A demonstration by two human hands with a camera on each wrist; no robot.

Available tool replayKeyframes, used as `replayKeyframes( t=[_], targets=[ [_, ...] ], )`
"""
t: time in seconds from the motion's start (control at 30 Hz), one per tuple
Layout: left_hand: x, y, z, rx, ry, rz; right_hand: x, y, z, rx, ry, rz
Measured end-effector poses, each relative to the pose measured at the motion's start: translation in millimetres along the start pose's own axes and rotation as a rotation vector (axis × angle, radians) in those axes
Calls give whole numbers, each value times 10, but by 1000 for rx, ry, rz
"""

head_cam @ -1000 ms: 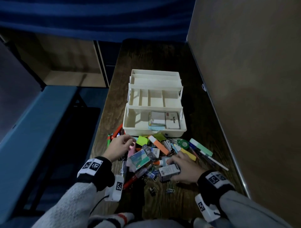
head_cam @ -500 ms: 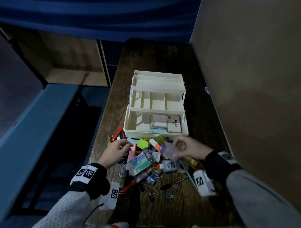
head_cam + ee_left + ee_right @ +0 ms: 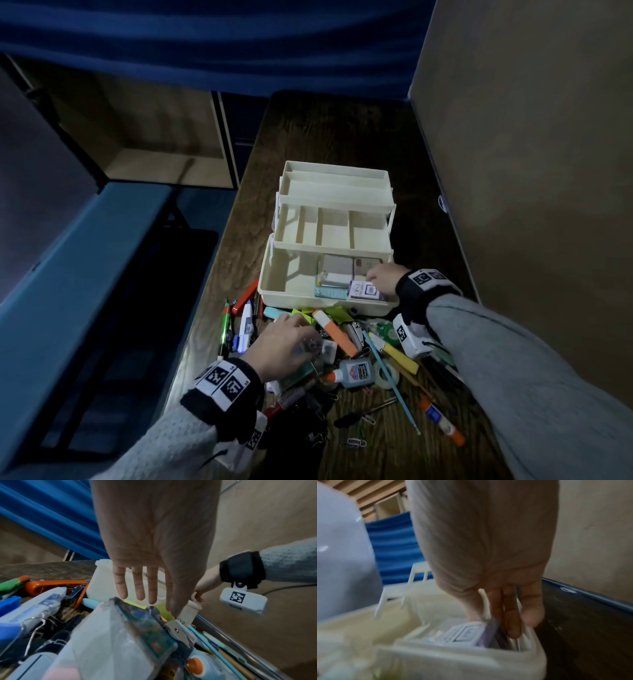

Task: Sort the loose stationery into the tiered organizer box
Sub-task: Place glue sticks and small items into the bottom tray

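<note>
The cream tiered organizer box (image 3: 301, 301) stands open on the dark wooden table, with several small boxes in its bottom compartment. My right hand (image 3: 371, 275) reaches into that compartment's front right corner and pinches a small purple-and-white box (image 3: 366, 291) between thumb and fingers. The right wrist view shows the same right hand (image 3: 496, 622), the purple box (image 3: 464, 632) and the organizer's rim (image 3: 453, 655). My left hand (image 3: 298, 329) hovers over the stationery pile with straight fingers; in the left wrist view the left hand (image 3: 147, 597) has its index tip near a metal clipper (image 3: 178, 630).
In front of the box lie an orange highlighter (image 3: 337, 337), a glue bottle (image 3: 354, 371), a tape roll (image 3: 387, 375), a green pen (image 3: 224, 325), a yellow marker (image 3: 397, 354) and paper clips. A tan wall panel (image 3: 531, 171) borders the table's right side. A blue bench (image 3: 68, 274) stands to the left.
My right hand lifted the purple box off the pile and carried it forward into the bottom compartment. My left hand shifted right, over the middle of the pile.
</note>
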State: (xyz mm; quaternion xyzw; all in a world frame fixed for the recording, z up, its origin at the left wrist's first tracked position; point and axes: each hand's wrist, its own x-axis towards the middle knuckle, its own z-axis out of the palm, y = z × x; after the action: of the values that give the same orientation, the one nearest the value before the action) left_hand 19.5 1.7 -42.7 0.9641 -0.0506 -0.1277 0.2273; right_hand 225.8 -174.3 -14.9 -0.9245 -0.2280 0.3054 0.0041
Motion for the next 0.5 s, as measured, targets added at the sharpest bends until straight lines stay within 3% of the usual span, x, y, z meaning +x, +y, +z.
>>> replayKeyframes(
  t=[0.23,0.33,0.5],
  targets=[
    [114,14,28,151,-97,-3,147,-122,83,-261,12,-29],
    [150,25,34,145,-135,3,150,-155,66,-245,57,-95],
    [200,17,-3,38,-186,-2,146,-265,-42,-189,-2,-152]
  ],
)
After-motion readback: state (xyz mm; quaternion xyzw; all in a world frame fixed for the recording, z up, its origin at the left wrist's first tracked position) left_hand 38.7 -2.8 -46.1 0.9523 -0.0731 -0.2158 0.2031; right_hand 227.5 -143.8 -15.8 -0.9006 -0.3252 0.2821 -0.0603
